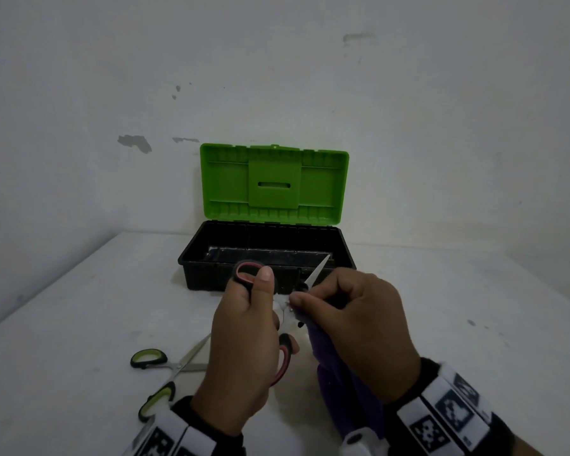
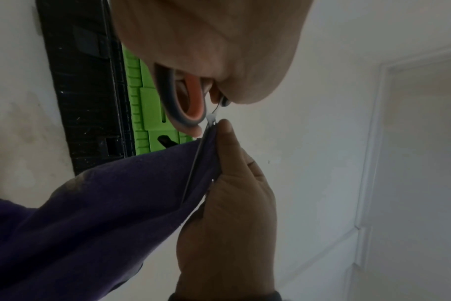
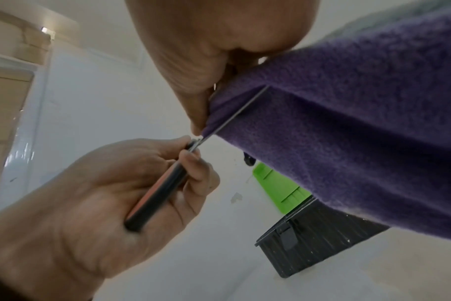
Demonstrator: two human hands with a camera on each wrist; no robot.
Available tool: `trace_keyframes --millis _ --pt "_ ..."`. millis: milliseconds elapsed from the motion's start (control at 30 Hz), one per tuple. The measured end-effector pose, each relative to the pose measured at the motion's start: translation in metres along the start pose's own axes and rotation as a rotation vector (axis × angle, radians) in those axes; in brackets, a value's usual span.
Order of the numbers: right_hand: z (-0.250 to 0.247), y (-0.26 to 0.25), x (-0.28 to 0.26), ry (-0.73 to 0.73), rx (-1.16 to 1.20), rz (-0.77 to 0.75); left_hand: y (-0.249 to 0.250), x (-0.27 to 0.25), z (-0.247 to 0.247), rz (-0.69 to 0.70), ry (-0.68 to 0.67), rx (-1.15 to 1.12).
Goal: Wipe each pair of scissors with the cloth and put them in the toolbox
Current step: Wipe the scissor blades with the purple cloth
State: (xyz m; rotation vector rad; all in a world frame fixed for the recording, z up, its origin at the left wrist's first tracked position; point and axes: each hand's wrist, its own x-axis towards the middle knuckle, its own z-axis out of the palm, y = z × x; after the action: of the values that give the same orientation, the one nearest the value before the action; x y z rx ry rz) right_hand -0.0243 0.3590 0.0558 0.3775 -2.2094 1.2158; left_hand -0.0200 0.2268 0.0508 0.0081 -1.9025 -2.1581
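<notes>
Purple fleece, soft and napped, forms the cloth [image 1: 336, 366], which the right hand [image 1: 359, 327] pinches between thumb and curled fingers around one steel blade of the red-and-black scissors [image 1: 285, 311]; the remainder of the cloth hangs down toward the wrist. In the right wrist view the thin blade edge runs into a fold of the fleece. The left hand [image 1: 241, 343] grips the scissors' handles, thumb against the upper oval loop and fingers curled round the lower handle, holding the pair above the table, just in front of the toolbox. The other blade is bare, bright and pointed, angled up toward the toolbox [image 1: 267, 255], a rectangular black plastic tub with a ribbed green lid [image 1: 273, 184] standing upright, open, against the wall. A second pair, the green-and-black scissors [image 1: 165, 373], lies flat and spread open on the white, scuffed table [image 1: 79, 324], to the left of the left wrist.
</notes>
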Motion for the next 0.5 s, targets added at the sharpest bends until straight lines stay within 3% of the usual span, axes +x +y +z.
trace_keyframes --millis 133,300,433,500 --pt "-0.003 0.004 0.001 0.051 -0.037 -0.006 -0.002 0.001 0.000 -0.051 -0.016 -0.051" --pt "-0.002 0.007 -0.007 -0.098 -0.167 -0.133 -0.004 0.009 -0.004 -0.098 0.005 -0.072" --pt "-0.006 0.006 -0.007 0.016 -0.184 -0.168 -0.006 0.010 -0.003 -0.090 0.028 -0.024" --pt "-0.007 0.004 -0.006 -0.002 -0.219 -0.254 -0.006 0.011 -0.002 -0.096 0.038 -0.022"
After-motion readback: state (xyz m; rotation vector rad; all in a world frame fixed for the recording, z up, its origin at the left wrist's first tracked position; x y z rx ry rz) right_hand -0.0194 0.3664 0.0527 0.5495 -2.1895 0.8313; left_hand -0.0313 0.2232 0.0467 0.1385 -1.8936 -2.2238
